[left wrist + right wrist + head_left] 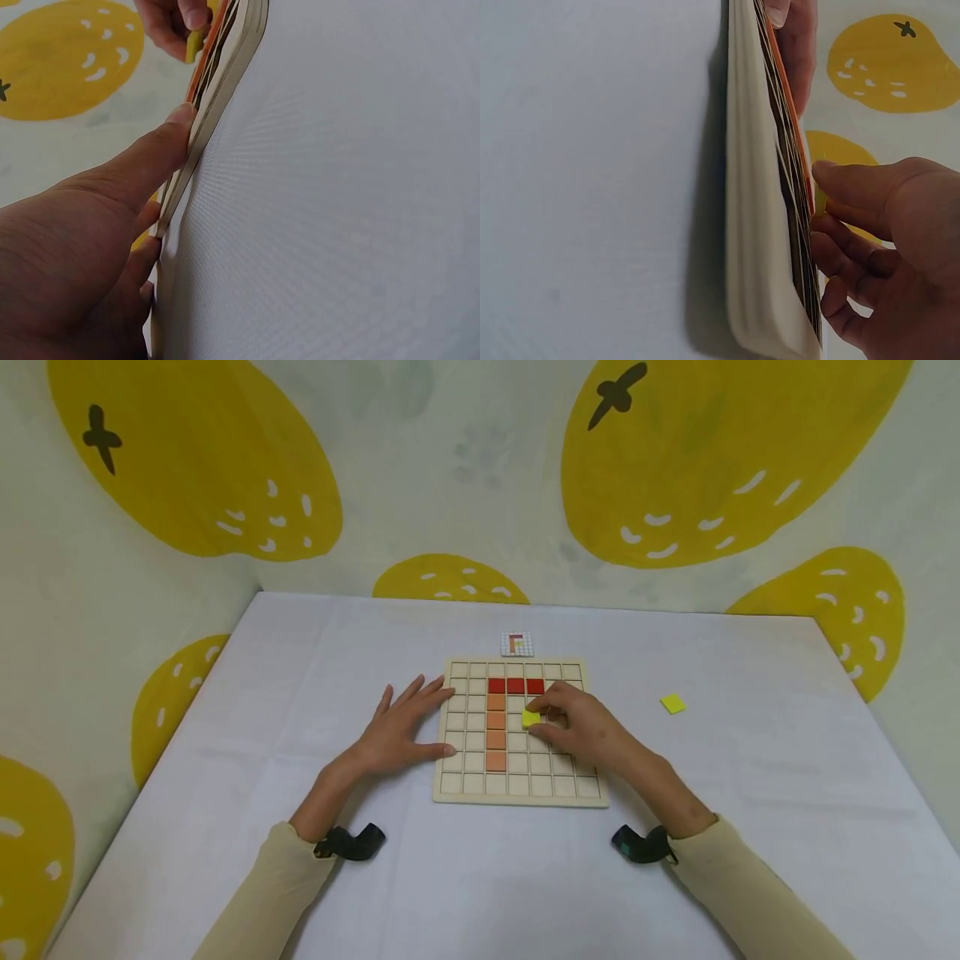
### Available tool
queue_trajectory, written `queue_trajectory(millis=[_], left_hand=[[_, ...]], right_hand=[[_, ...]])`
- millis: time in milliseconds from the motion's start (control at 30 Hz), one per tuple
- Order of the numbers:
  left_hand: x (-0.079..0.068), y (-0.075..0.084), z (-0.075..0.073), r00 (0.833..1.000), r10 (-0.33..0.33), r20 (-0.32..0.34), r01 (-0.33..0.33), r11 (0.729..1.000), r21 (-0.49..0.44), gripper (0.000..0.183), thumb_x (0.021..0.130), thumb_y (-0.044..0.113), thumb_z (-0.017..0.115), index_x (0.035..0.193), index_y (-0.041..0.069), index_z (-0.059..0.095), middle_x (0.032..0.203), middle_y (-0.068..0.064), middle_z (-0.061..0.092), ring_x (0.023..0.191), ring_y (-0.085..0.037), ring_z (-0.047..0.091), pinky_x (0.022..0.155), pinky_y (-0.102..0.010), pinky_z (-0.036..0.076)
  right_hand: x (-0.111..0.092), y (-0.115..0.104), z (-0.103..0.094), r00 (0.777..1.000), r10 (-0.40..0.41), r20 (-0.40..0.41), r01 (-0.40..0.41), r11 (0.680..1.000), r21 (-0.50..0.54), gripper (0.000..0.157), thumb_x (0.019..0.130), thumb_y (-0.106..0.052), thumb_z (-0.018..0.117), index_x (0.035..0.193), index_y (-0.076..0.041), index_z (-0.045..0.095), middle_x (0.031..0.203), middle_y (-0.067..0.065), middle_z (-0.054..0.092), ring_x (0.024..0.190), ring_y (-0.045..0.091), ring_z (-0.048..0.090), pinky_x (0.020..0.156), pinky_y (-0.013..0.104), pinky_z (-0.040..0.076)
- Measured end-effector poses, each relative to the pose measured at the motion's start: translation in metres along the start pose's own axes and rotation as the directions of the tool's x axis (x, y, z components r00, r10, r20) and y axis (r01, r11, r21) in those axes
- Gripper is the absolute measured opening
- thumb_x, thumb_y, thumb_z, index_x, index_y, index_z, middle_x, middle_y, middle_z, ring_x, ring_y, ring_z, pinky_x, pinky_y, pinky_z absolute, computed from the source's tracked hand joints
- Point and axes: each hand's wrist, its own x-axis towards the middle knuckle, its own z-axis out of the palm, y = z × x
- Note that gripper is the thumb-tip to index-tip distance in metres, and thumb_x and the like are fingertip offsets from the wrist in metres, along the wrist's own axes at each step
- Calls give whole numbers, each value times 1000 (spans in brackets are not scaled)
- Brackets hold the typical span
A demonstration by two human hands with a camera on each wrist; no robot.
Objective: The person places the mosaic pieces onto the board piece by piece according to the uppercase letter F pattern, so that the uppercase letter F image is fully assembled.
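Note:
A wooden grid board [517, 802] lies on the white table with three red square tiles [515, 686] in one row and a column of several orange tiles [496, 740] below the leftmost red one. My right hand [581, 722] pinches a yellow square tile [530, 718] between thumb and fingers, close over the grid, right of the orange column. In the right wrist view the yellow tile [820, 201] shows edge-on at the fingertips. With fingers spread, my left hand [393, 735] touches the board's left edge; its thumb [180, 116] rests on the rim in the left wrist view.
Beyond the board's far edge lies a small card [517, 644] printed with a coloured grid pattern. Another yellow tile [672, 703] lies on the table to the right. A curtain [480, 485] with yellow fruit prints surrounds the table's back and left side.

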Motion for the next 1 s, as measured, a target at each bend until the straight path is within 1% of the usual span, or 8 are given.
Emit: queue_trajectory(millis=[67, 167, 200, 333, 433, 600, 800, 1000], left_hand=[[0, 0, 0, 1000, -5, 2, 5, 1000, 1, 89, 89, 53, 78, 163, 29, 35, 176, 4, 21, 167, -26, 6, 131, -62, -8], [0, 0, 0, 1000, 1, -3, -1, 1000, -1, 89, 89, 52, 78, 163, 28, 36, 176, 2, 22, 166, -28, 6, 130, -64, -8], [-1, 0, 0, 1000, -3, 0, 3, 1000, -1, 89, 89, 52, 78, 163, 28, 35, 176, 3, 22, 166, -27, 6, 131, -63, -8], [-1, -1, 1, 1000, 4, -4, -4, 1000, 1, 89, 89, 51, 78, 163, 27, 35, 176, 2, 22, 166, -29, 6, 130, -64, -8], [0, -2, 2, 1000, 5, -5, -5, 1000, 4, 89, 90, 52, 78, 163, 28, 35, 176, 2, 22, 166, -28, 6, 131, -63, -8], [1, -3, 3, 1000, 6, -10, -6, 1000, 5, 89, 89, 52, 78, 163, 28, 35, 176, 2, 22, 166, -29, 7, 130, -63, -8], [1, -3, 2, 1000, -3, -2, 3, 1000, 10, 89, 90, 53, 77, 164, 29, 34, 176, 4, 21, 167, -26, 5, 131, -62, -9], [1, -1, 2, 1000, 9, -10, -9, 1000, 2, 89, 89, 51, 78, 163, 28, 36, 176, 2, 22, 166, -28, 7, 130, -64, -8]], right_hand=[[0, -1, 1, 1000, 4, 2, -4, 1000, -3, 30, 94, -23, 79, 122, -13, 74, 112, 1, 64, 101, 20, 57, 90, 35, 54], [0, -4, 3, 1000, 5, 0, -5, 1000, -10, 30, 93, -23, 80, 122, -14, 74, 112, 2, 64, 102, 20, 56, 91, 36, 54], [0, -4, 3, 1000, 4, -1, -4, 1000, -13, 30, 93, -23, 80, 122, -14, 75, 112, 2, 64, 102, 20, 56, 92, 37, 54], [1, -6, 5, 1000, 15, 1, -15, 1000, -24, 30, 93, -26, 81, 121, -16, 75, 112, 1, 63, 101, 20, 56, 91, 35, 53], [1, -7, 7, 1000, 18, 6, -18, 999, -28, 30, 93, -27, 81, 121, -18, 75, 112, -1, 63, 101, 19, 55, 90, 34, 52], [3, -10, 9, 1000, 5, 10, -5, 999, -47, 30, 93, -28, 81, 120, -17, 76, 110, 0, 63, 98, 19, 55, 86, 33, 51], [5, -12, 11, 1000, -13, -4, 13, 998, -62, 29, 93, -27, 81, 119, -16, 76, 109, 0, 64, 97, 18, 55, 85, 33, 51], [6, -12, 13, 999, -28, -27, 27, 998, -59, 31, 92, -26, 81, 120, -16, 76, 108, -1, 64, 97, 17, 56, 86, 34, 52]])
